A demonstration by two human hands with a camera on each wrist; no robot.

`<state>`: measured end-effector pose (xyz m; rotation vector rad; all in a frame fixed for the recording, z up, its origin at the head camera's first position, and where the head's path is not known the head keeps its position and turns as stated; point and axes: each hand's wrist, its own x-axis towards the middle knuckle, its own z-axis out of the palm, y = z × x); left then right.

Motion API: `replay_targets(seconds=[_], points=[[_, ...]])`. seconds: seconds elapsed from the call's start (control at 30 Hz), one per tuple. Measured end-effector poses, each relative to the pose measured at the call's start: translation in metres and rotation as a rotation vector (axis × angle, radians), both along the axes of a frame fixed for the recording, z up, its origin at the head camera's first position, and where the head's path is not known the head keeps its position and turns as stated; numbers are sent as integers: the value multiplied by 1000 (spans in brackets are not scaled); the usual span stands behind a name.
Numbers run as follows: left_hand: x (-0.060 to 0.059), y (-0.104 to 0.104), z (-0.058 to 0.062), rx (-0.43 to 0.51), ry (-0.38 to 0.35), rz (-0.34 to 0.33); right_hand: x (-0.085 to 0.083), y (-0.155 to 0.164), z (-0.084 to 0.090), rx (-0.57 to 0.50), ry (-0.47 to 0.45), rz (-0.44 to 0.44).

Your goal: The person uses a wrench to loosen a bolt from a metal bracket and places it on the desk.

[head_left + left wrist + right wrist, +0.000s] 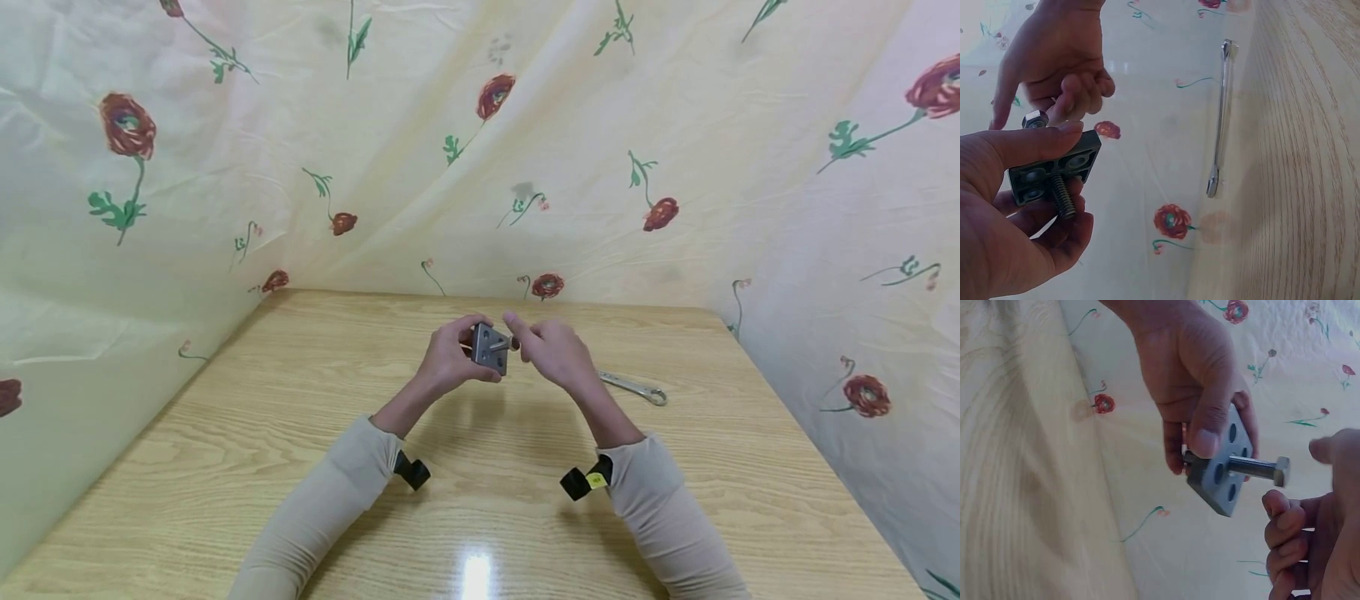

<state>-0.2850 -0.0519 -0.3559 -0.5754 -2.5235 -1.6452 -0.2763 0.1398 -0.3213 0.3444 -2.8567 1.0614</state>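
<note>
My left hand [447,360] grips a grey square plate [483,357] by its edges, thumb on one side and fingers on the other. The plate has several holes, seen in the right wrist view. A hex bolt [1257,467] runs through its middle, with its head standing off the face nearer my right hand. In the left wrist view the bolt's threaded end [1062,197] sticks out past the ribbed face. My right hand [1344,534] is beside the bolt head, apart from it, thumb raised away from loosely bent fingers and holding nothing.
A silver wrench [637,389] lies on the wooden table [300,400], right of and beyond my right wrist. Flower-patterned cloth [420,167] stands behind the table and along both sides. Dark cameras are strapped at both wrists.
</note>
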Motion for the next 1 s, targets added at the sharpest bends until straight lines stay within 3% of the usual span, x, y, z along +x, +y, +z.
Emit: replay_targets(seconds=[0.13, 0.47, 1.0], points=[[0, 0, -1, -7, 9, 6, 0, -4, -6, 21, -56, 25], [0, 0, 0, -2, 12, 0, 1, -9, -5, 17, -64, 32], [1, -1, 2, 28, -3, 8, 2, -6, 1, -60, -9, 62]])
